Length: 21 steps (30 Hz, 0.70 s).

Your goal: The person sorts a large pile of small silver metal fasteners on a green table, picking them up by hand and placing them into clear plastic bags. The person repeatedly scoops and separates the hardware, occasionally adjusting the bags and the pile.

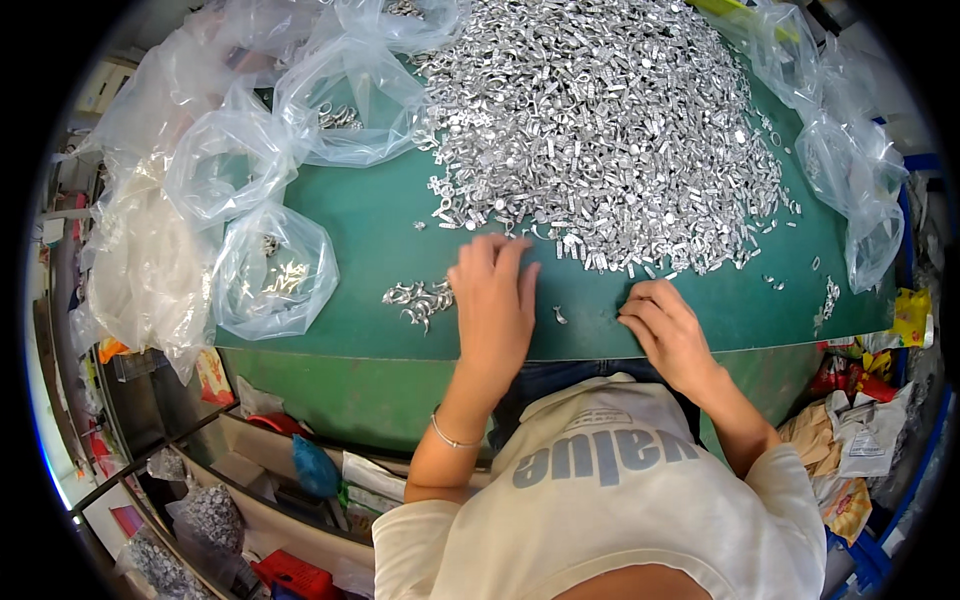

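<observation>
A large heap of small silver metal pieces (590, 120) covers the far middle of a green table mat (370, 220). At the heap's near edge is my left hand (494, 300), its fingers stretched forward and somewhat apart, the tips slightly blurred. Just left of that hand lies a small group of curved silver pieces (418, 300). My right hand (664, 325) rests near the table's front edge, fingers curled together with the thumb; whatever they pinch, if anything, is hidden. Between the hands a single silver piece (560, 315) lies on the mat.
Clear plastic bags stand open at the left, one with pale gold pieces (285, 280), another with silver pieces (340, 117). More plastic sheeting (855, 170) lines the right edge. A few loose pieces (830, 298) lie at the right. Below left, a drawer (265, 455) holds bags.
</observation>
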Each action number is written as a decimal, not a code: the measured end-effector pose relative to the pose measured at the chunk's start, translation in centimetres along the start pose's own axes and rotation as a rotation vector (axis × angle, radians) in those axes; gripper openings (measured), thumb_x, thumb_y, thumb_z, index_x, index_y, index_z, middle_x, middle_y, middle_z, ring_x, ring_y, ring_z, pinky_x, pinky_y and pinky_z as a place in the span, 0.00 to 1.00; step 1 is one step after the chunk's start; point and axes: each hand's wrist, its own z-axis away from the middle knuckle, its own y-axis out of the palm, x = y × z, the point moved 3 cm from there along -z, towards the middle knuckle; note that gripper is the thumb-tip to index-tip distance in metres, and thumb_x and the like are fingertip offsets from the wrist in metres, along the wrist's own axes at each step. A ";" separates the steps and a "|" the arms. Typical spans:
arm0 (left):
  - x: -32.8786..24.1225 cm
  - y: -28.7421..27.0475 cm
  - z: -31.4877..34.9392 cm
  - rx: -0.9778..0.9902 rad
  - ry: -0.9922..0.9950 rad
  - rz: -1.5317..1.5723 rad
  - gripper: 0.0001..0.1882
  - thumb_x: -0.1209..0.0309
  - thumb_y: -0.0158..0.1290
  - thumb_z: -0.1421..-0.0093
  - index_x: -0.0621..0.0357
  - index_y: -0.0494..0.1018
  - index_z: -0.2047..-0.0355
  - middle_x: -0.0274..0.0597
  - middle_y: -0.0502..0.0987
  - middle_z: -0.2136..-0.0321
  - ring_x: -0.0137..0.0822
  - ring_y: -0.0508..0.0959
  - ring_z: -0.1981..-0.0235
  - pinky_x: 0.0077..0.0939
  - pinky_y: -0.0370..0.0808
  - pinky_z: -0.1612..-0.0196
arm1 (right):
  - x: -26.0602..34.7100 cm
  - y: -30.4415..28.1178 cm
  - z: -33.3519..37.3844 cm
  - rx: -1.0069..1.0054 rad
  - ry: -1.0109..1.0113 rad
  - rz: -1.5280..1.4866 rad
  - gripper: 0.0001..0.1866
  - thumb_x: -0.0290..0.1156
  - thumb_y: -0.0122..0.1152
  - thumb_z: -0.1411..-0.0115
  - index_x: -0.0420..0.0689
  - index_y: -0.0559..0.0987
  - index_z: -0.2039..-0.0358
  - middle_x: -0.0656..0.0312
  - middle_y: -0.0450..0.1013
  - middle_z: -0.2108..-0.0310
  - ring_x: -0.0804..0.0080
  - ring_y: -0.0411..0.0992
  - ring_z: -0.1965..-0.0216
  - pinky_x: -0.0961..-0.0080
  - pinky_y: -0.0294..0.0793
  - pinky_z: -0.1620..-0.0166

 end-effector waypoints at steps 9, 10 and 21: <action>-0.4 -1.0 3.6 0.092 -0.188 0.167 0.10 0.81 0.51 0.40 0.65 0.72 0.58 0.50 0.72 0.67 0.49 0.73 0.65 0.37 0.71 0.61 | 2.1 3.8 -2.8 0.070 -0.134 -0.078 0.17 0.24 0.67 0.50 0.39 0.75 0.59 0.56 0.67 0.60 0.57 0.69 0.61 0.64 0.72 0.60; -0.4 -1.0 3.7 0.099 -0.218 0.184 0.10 0.81 0.52 0.40 0.65 0.72 0.58 0.50 0.73 0.67 0.49 0.73 0.65 0.37 0.71 0.61 | 1.9 3.5 -2.5 0.086 -0.130 -0.090 0.16 0.24 0.66 0.50 0.39 0.75 0.59 0.56 0.67 0.60 0.57 0.69 0.60 0.64 0.72 0.59; -3.9 1.2 1.6 0.119 0.002 0.156 0.11 0.82 0.55 0.43 0.64 0.74 0.59 0.49 0.73 0.61 0.49 0.73 0.60 0.35 0.70 0.55 | -3.0 -5.7 6.2 -0.203 0.187 0.150 0.15 0.16 0.64 0.51 0.36 0.77 0.60 0.53 0.69 0.63 0.55 0.69 0.64 0.65 0.71 0.62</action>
